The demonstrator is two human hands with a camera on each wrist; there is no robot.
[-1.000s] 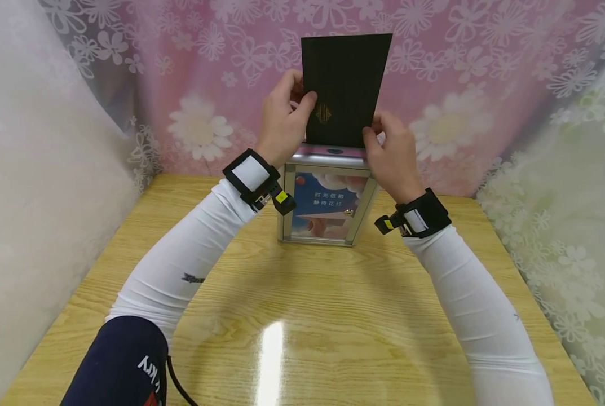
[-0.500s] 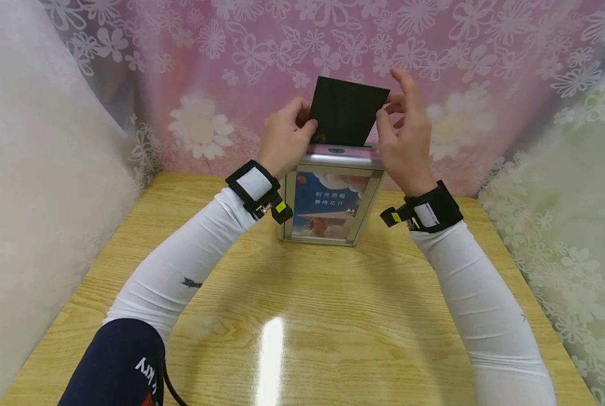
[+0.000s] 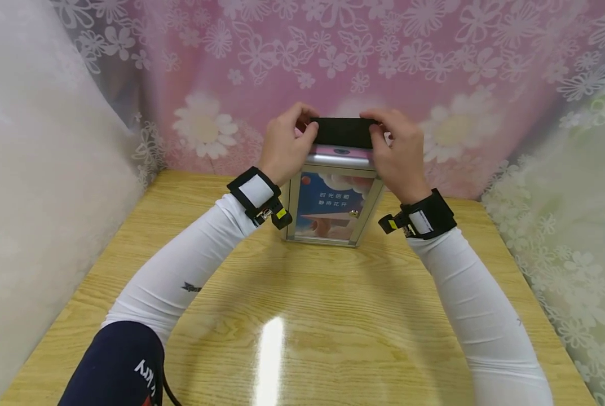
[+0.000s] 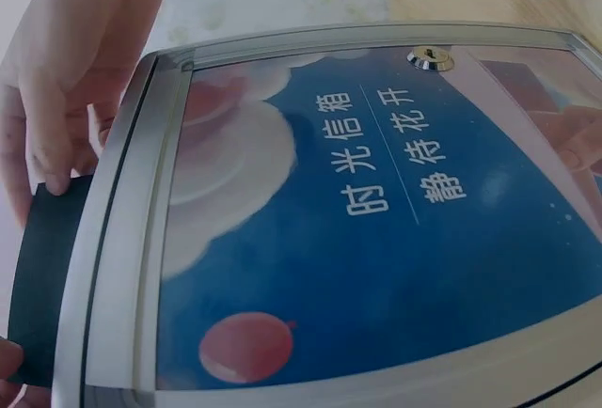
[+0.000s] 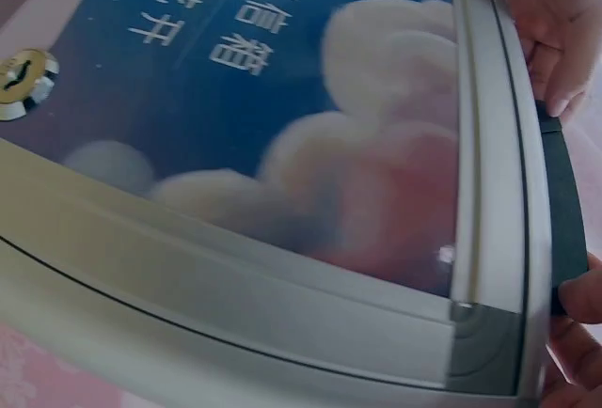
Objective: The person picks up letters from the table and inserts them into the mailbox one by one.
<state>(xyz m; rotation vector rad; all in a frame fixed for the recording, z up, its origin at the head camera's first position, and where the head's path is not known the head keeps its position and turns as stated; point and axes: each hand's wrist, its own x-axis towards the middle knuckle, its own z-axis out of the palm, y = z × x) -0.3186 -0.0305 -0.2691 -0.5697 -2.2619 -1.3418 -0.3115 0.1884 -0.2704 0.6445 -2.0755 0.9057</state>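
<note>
A black envelope or card (image 3: 343, 133) stands in the top slot of a silver-framed letter box (image 3: 340, 160), with only its upper strip showing. My left hand (image 3: 287, 141) pinches its left edge between thumb and fingers. On the opposite edge, my right hand (image 3: 398, 149) grips the strip, thumb in front. In the left wrist view the black strip (image 4: 45, 276) sticks out past the box's metal edge, a hand at each end. The right wrist view has the strip (image 5: 564, 211) beyond the frame too. Whatever lies inside the box is hidden.
The box's front door (image 3: 332, 206) carries a blue and pink cloud picture, Chinese lettering and a round lock (image 3: 353, 213). It stands on a wood-grain table (image 3: 302, 293). A pink floral curtain (image 3: 261, 62) hangs close behind, with pale curtains at both sides.
The black envelope or card has gone down into the slot from nearly full height to a short strip. My right hand came off its edge, fingers raised, then took hold again.
</note>
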